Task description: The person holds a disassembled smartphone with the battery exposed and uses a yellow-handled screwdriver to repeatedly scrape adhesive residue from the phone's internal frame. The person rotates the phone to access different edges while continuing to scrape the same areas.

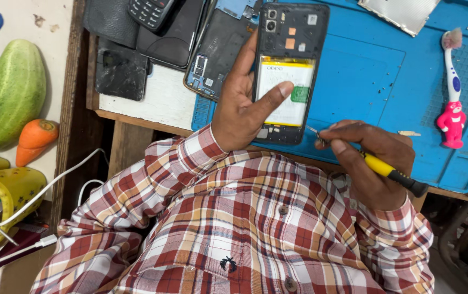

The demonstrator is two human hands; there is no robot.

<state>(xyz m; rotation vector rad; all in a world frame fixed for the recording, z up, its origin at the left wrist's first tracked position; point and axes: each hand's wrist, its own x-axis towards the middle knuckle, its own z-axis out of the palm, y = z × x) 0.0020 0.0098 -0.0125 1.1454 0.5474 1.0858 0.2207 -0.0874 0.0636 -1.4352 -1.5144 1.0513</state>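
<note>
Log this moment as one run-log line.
left hand: holds opened phone, thumb on battery | right hand: grips yellow screwdriver, tip at phone's lower edge | surface: blue repair mat

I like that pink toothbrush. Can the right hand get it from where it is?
Probably yes: the toothbrush lies uncovered on the blue mat, but the right hand already grips a yellow screwdriver.

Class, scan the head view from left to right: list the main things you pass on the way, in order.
Cucumber → carrot → cracked black phone → left hand holding the opened phone → right hand with yellow screwdriver → toothbrush on the blue mat.
</note>
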